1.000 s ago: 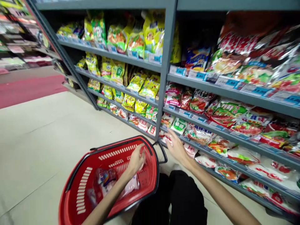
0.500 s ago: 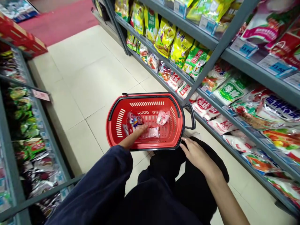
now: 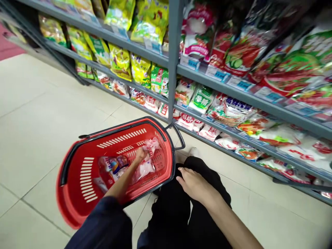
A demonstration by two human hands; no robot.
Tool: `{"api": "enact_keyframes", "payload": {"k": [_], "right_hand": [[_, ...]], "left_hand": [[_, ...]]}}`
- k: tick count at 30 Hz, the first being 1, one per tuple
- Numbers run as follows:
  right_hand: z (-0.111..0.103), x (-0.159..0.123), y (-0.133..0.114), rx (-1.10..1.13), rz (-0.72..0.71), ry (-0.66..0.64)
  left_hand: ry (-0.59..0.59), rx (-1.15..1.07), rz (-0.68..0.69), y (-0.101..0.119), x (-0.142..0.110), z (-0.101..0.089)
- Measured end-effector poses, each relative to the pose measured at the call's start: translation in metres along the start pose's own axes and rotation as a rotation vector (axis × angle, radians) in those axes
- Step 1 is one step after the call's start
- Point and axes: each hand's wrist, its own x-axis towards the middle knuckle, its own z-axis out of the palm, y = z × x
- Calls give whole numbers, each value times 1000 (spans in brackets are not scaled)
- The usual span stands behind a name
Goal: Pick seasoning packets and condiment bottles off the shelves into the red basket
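Note:
My left hand (image 3: 141, 154) reaches down into a red shopping basket (image 3: 75, 162) with black handles. Its fingers are closed at the edge of a small white-and-pink plastic packet (image 3: 153, 144) at the basket's right end. Another pale packet (image 3: 145, 168) lies just below that hand. On the basket floor to the left is a red-and-blue plastic packet (image 3: 114, 164), partly covered by my forearm. My right hand (image 3: 193, 183) rests on my black-trousered knee, fingers loosely extended and nothing in it, close to the basket's right end.
A grey metal shelf (image 3: 172, 62) runs along the far side, filled with yellow, green, red and white food bags (image 3: 141, 69). Blue-and-white price tags line its edges. Pale floor tiles (image 3: 28, 148) lie left of the basket. My shoe (image 3: 194, 152) is near the lowest shelf.
My left hand has moved from the basket's middle to the packet at its right end. The view has turned right, so the basket appears larger and tilted. My right hand stays on my knee.

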Motion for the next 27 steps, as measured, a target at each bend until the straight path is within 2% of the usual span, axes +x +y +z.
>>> {"api": "enact_keyframes", "payload": {"k": [2, 4, 7, 9, 10, 13, 16, 20, 22, 24, 25, 27], "right_hand": [[-5, 1, 6, 33, -17, 53], [-13, 3, 11, 107, -72, 134], [-26, -3, 4, 353, -214, 253], [-27, -17, -10, 549, -327, 289], [-25, -26, -18, 647, -377, 310], [-7, -60, -36, 943, -403, 466], [5, -89, -38, 1148, -285, 730], [-13, -116, -15, 1231, -187, 1010], [-24, -127, 1, 1268, -172, 1127], [-24, -136, 17, 1273, -131, 1193], [-19, -139, 26, 1260, -100, 1187], [-2, -144, 44, 1232, -42, 1086]], "left_hand": [[-5, 39, 14, 10, -13, -26], [-19, 4, 105, 27, -36, -60], [-131, -168, 230, 73, -84, -102], [-238, -266, 227, 113, -119, -113], [-294, -289, 229, 132, -135, -111], [-496, -285, 306, 178, -168, -84], [-658, -304, 361, 200, -180, -43], [-814, -510, 441, 216, -186, 11], [-906, -585, 431, 218, -195, 37], [-953, -588, 359, 215, -204, 62], [-950, -581, 317, 211, -207, 74], [-928, -586, 250, 204, -209, 95]]}}
